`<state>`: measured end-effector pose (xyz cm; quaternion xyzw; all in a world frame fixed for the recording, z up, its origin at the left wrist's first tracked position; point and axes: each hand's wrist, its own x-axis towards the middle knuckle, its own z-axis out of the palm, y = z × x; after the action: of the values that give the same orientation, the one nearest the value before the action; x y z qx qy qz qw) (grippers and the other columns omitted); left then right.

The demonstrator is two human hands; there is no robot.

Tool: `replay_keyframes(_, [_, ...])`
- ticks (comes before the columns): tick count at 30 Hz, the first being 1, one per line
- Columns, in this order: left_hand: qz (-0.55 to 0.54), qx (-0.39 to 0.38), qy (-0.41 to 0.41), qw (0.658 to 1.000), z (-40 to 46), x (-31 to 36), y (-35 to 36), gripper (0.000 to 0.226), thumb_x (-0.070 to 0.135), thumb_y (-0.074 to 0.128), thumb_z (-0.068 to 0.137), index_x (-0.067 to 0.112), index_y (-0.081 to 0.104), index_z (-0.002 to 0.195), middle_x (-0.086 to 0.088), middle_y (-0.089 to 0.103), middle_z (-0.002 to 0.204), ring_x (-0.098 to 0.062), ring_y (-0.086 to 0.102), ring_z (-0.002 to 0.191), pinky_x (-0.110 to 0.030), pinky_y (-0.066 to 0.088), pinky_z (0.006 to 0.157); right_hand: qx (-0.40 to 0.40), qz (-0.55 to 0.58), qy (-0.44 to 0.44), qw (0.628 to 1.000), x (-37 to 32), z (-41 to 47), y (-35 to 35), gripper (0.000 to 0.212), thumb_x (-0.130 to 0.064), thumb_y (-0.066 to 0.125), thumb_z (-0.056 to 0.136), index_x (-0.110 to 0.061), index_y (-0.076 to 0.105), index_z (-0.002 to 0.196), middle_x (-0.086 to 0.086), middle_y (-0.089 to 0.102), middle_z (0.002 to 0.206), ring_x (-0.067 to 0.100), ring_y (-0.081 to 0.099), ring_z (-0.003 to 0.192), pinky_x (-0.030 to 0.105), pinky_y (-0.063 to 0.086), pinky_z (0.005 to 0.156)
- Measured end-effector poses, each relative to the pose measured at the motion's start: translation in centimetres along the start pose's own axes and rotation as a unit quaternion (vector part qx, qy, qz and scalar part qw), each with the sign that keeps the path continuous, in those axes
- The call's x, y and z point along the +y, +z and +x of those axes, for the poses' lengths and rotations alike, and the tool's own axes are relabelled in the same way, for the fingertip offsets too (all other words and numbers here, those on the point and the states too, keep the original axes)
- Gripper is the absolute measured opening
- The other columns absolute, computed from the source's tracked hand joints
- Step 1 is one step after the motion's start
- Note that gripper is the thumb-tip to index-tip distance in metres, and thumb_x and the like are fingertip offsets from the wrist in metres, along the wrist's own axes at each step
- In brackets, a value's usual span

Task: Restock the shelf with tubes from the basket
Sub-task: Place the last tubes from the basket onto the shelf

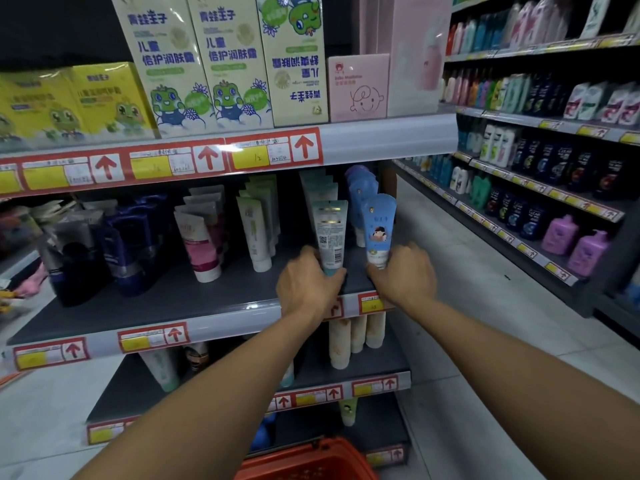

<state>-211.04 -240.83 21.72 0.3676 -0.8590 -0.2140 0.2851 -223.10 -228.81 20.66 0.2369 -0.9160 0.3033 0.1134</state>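
Store aisle, grey shelving with red arrow price tags, and you're working the middle shelf at its right end. You've got 2 tubes on the go, both standing cap-down near the front edge. Your left hand is wrapped around the base of the pale teal tube, back label facing you. Your right hand grips the bottom of the blue tube with the cartoon on it. Each sits in front of a row of its own kind.

These look like light, soft plastic tubes, squishy in the middle and stiff only at the cap and the crimped top, so I'd say holding low by the cap is the right call. They'd probably tip easily, being tall on a small cap, so settle them before letting go.

Further out: more tube rows to the left, cream boxes above, and the orange basket down by your feet.
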Motion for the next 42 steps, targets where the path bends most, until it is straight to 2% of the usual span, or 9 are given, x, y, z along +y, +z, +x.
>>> replay_keyframes(8, [0.019,-0.030,-0.018,0.999,2.3,0.4,0.7,0.048,0.052,0.078,0.081,0.020,0.061,0.112,-0.004,0.073,0.110,-0.027,0.069,0.101,-0.037,0.056,0.076,-0.039,0.007,0.047,0.998,-1.2,2.9,1.1,0.051,-0.054,0.076,0.076,-0.012,0.073,0.106,0.011,0.068,0.104,0.032,0.065,0.096,0.040,0.059,0.075])
replay_keyframes(15, [0.011,-0.018,-0.013,1.000,3.2,-0.1,1.3,0.052,0.057,0.077,0.079,0.021,0.062,0.113,-0.003,0.073,0.111,-0.026,0.070,0.101,-0.036,0.056,0.075,-0.030,-0.001,0.038,0.999,-1.7,4.1,2.2,0.053,-0.056,0.076,0.078,-0.012,0.071,0.109,0.012,0.070,0.105,0.031,0.067,0.096,0.041,0.060,0.075])
replay_keyframes(24, [-0.017,0.010,-0.005,1.000,3.2,-0.6,2.0,0.048,0.056,0.076,0.078,0.023,0.062,0.110,-0.001,0.074,0.107,-0.025,0.070,0.097,-0.038,0.058,0.075,0.021,-0.021,-0.001,1.000,-1.3,3.5,3.1,0.056,-0.056,0.069,0.086,-0.006,0.065,0.110,0.018,0.064,0.107,0.035,0.063,0.099,0.040,0.054,0.076])
replay_keyframes(32, [-0.008,0.014,0.004,1.000,3.2,-0.6,2.4,0.047,0.056,0.073,0.082,0.021,0.061,0.111,-0.003,0.073,0.108,-0.026,0.069,0.099,-0.036,0.055,0.072,0.027,-0.045,-0.012,0.999,-1.2,3.4,3.0,0.058,-0.056,0.067,0.088,-0.005,0.065,0.114,0.018,0.063,0.110,0.035,0.061,0.102,0.039,0.050,0.076])
replay_keyframes(42, [-0.013,0.024,0.004,1.000,3.4,-1.0,2.8,0.049,0.059,0.073,0.081,0.021,0.061,0.111,-0.003,0.071,0.105,-0.024,0.068,0.096,-0.035,0.055,0.071,0.034,-0.041,-0.008,0.999,-1.3,3.4,3.2,0.058,-0.056,0.067,0.087,-0.006,0.064,0.118,0.017,0.061,0.111,0.033,0.060,0.103,0.039,0.051,0.078])
